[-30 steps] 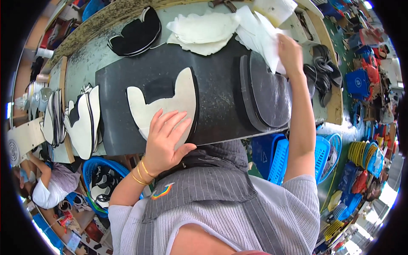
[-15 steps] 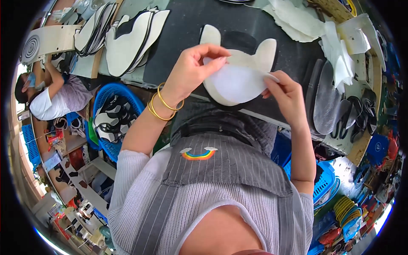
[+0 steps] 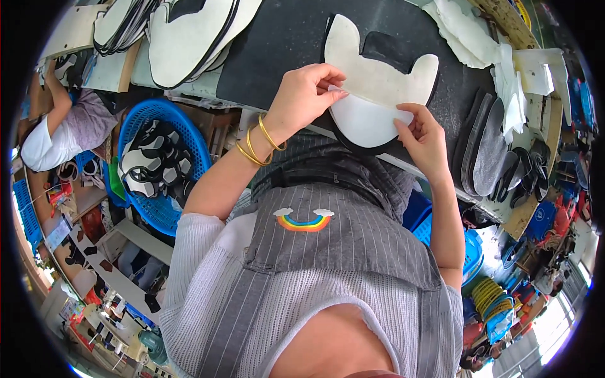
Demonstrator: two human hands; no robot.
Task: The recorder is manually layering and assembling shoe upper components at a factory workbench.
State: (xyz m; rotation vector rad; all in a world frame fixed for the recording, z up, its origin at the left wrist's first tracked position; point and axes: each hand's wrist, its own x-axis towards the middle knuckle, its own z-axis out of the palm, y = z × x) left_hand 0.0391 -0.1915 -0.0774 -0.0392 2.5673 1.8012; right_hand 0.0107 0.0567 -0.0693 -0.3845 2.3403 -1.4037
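Note:
A white half-moon sheet (image 3: 365,123) lies over the near, rounded end of a cream U-shaped cut piece (image 3: 381,72), which has two prongs pointing away from me. Black edging from beneath shows around the cream piece on the dark work mat (image 3: 271,57). My left hand (image 3: 309,94) pinches the sheet's left corner between thumb and fingers. At the opposite corner, my right hand (image 3: 425,138) is closed on the sheet with its thumb and forefinger. Between the prongs sits a small dark patch (image 3: 387,51).
Stacked cream and black cut pieces (image 3: 186,38) lie at the far left. Below them stands a blue basket (image 3: 201,148) of black and white parts. Black rounded pieces (image 3: 488,148) and crumpled white sheets (image 3: 513,94) are on the right. Another person's sleeve (image 3: 47,148) shows at left.
The white sheet was held raised and tilted; now it rests flatter on the cream piece's near end. Both hands still hold its corners. The whole view has shifted somewhat.

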